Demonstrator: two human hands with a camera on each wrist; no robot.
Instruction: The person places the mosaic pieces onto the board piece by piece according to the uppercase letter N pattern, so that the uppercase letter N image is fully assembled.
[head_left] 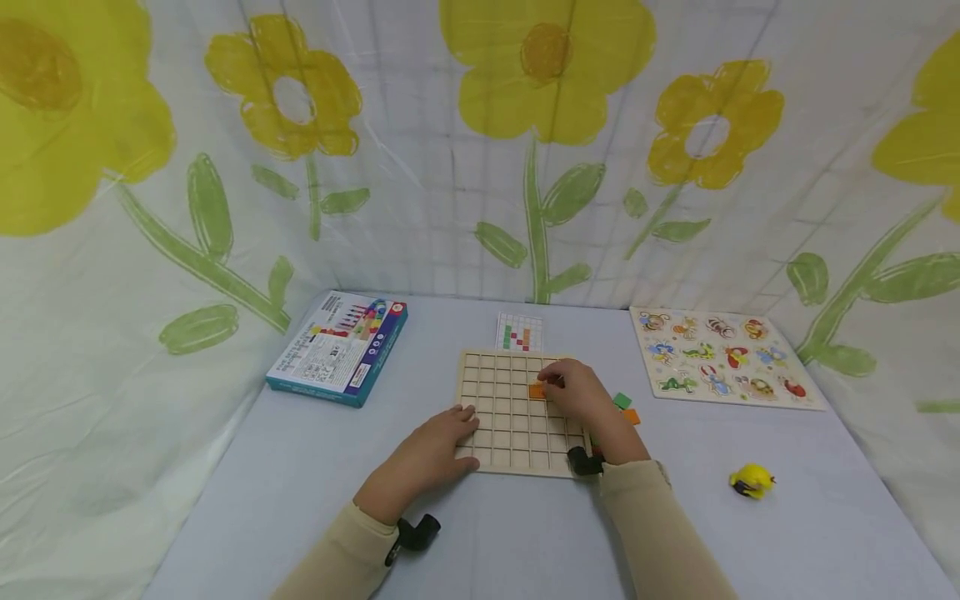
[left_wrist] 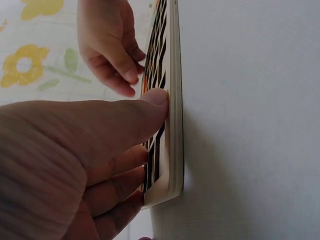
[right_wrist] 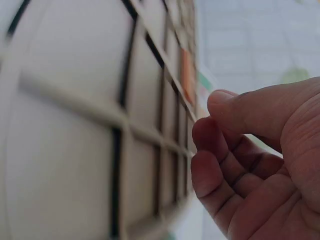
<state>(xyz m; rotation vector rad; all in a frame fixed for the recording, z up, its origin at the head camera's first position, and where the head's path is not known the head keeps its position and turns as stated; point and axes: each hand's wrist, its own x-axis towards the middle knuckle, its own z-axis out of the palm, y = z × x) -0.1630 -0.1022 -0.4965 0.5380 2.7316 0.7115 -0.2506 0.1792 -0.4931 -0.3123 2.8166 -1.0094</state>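
Note:
A pale wooden grid board (head_left: pixel 495 425) lies flat on the table between my hands. My left hand (head_left: pixel 438 446) rests at its left edge; the thumb (left_wrist: pixel 155 97) touches the rim and the other fingers lie over the grid. Above the upper right part of the board is my right hand (head_left: pixel 577 390), its fingers loosely bent. Right by those fingertips, an orange square tile (head_left: pixel 536 391) sits in a grid cell. The right wrist view shows the orange tile (right_wrist: pixel 186 75) beyond the fingers, with nothing visible between thumb and fingertips.
Behind the board lies a pattern card (head_left: pixel 522 332). A green tile (head_left: pixel 622 401) and an orange tile (head_left: pixel 632 416) lie right of it, partly behind my right forearm. Farther out are a boxed set (head_left: pixel 337 346), an insect puzzle board (head_left: pixel 723 358) and a yellow toy (head_left: pixel 752 481).

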